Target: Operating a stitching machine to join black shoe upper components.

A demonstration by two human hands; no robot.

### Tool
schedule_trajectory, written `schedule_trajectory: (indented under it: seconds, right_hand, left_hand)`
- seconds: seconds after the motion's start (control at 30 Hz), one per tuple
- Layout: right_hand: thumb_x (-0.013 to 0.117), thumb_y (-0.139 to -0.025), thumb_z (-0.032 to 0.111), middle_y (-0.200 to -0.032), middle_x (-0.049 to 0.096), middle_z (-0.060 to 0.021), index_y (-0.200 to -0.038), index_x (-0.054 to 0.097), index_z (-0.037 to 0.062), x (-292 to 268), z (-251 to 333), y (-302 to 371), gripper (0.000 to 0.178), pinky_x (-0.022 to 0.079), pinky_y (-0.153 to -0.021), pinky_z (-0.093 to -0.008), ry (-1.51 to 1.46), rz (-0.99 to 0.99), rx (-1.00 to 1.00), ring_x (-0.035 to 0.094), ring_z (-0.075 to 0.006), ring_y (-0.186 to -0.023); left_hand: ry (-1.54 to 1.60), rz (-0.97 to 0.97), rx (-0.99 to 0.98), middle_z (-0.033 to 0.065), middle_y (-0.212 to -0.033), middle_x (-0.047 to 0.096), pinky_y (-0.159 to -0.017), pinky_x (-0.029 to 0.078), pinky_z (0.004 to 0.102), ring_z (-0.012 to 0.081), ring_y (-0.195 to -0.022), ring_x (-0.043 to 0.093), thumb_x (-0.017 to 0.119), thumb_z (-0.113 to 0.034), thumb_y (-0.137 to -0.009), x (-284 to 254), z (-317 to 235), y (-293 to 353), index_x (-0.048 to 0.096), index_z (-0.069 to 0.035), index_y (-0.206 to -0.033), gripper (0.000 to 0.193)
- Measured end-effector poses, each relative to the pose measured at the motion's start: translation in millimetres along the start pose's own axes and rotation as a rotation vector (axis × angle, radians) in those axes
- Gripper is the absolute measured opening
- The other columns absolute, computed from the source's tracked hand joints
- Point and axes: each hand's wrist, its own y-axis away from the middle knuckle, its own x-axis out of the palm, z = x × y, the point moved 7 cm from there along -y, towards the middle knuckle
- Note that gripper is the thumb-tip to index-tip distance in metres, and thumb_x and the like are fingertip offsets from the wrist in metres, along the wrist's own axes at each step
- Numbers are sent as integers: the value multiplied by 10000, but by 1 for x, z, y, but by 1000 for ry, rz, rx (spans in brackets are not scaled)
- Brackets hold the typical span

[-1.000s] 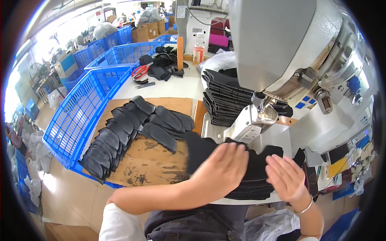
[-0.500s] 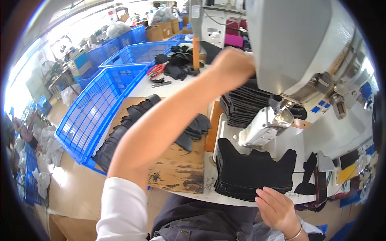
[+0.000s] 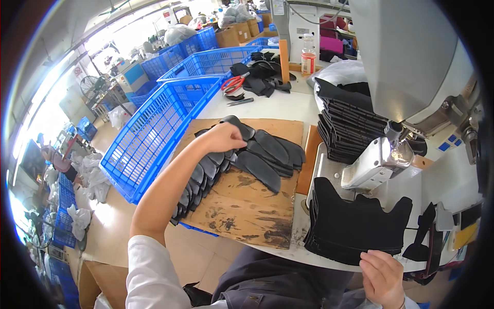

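Note:
My left hand (image 3: 225, 138) reaches over the rows of dark, curved, leather-like pieces (image 3: 262, 172) that overlap on a stained brown board. Its fingers are bent and pressed together at the pieces; whatever is between them is hidden. At the lower right, my right hand (image 3: 382, 275) has its fingers loosely extended, the tips by the near edge of a stack of black cut fabric panels (image 3: 357, 221) with wavy tops. Behind that stack rises the metal post (image 3: 373, 167) of a sewing machine (image 3: 411, 56). A taller pile of black panels (image 3: 347, 126) stands farther back.
A blue plastic crate (image 3: 154, 139) stands left of the brown board (image 3: 236, 221). Red-handled scissors (image 3: 234, 83), small snips (image 3: 240, 102) and black scraps (image 3: 265, 77) lie at the back. A clear bottle (image 3: 307, 56) stands beyond the orange upright (image 3: 284, 62).
My left hand has come back from beside the machine head, moving left and down to the curved pieces. My right hand stays by the black stack. The whole view has shifted.

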Motion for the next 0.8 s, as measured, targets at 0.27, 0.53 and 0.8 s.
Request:
schedule_trajectory:
  seconds: [0.27,0.53,0.8]
  right_hand:
    - [617,-762,-83,-1100,651,-170,-1067,633,-36,4,5,-1,309,538,-819,-386,-12,9,-9,645,-332,-989]
    - [644,-747,33,-948,693,-153,-977,650,-17,1,-7,5,235,560,-706,-343,-203,-74,169,677,-287,-784]
    - [469,-947,522,-1018,654,-191,-1169,552,-92,19,-50,-36,659,586,-746,-331,-1318,-189,712,675,-238,-909]
  left_hand:
    - [3,29,-233,112,-730,668,-625,482,332,182,-672,622,755,-320,-775,14,19,15,692,-15,-793,312]
    - [673,103,209,4,-704,618,-555,421,229,43,-635,514,708,-213,-854,7,-139,39,664,-8,-865,209]
    - [652,3,932,48,-766,574,-621,469,290,178,-682,573,719,-147,-828,34,-300,100,616,-33,-875,160]
